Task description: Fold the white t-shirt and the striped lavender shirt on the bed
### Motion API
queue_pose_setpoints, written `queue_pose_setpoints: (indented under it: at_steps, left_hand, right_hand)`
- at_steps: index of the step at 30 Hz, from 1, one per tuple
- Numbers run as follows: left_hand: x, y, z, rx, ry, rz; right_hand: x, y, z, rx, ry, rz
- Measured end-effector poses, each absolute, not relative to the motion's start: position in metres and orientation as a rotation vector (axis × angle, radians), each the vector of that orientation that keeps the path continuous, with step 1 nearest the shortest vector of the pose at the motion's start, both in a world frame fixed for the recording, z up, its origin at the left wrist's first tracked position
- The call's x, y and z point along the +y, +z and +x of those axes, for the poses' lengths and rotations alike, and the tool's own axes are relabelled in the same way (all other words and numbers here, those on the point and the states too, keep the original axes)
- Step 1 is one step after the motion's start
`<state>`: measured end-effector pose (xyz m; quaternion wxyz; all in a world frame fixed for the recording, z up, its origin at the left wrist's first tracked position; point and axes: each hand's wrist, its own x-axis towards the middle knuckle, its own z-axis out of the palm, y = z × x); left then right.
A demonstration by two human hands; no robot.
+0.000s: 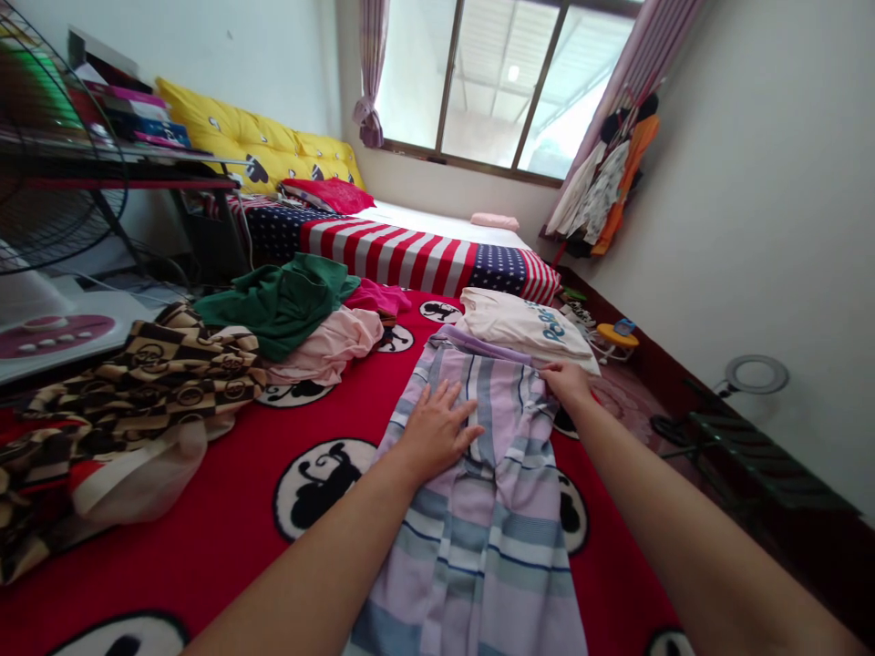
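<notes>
The striped shirt (478,538) is spread flat toward the near edge of the red bedspread (205,556). The left hand (437,430) is pressed open upon it, unclenched, while the right hand (566,383) is set at its far edge, whether grasping cannot be told. A white shirt (526,328) is laid just beyond.

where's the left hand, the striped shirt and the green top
left hand (436,433), head view, point on back of hand
striped shirt (478,556), head view, point on lower body
green top (277,310), head view, point on bunched middle
</notes>
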<state>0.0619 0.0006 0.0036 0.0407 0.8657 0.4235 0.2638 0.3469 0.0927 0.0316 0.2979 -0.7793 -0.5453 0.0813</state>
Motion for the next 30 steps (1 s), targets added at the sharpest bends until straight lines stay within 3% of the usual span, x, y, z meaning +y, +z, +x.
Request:
queue_pose_setpoints:
  at_steps: [6,12,24,30]
  left_hand:
    - [0.0,0.0,0.063,1.355,0.753,2.639]
    - [0.0,0.0,0.063,1.371,0.721,2.648]
    - [0.002,0.001,0.062,1.399,0.692,2.631]
    - [0.002,0.001,0.061,1.432,0.686,2.635]
  right_hand:
    - [0.062,0.041,0.355,-1.464,0.114,-2.232]
    - [0.044,0.045,0.353,-1.635,0.236,-2.308]
    - [0.03,0.039,0.358,-1.562,-0.035,-2.385]
    - [0.003,0.039,0.34,-1.564,-0.155,-2.176]
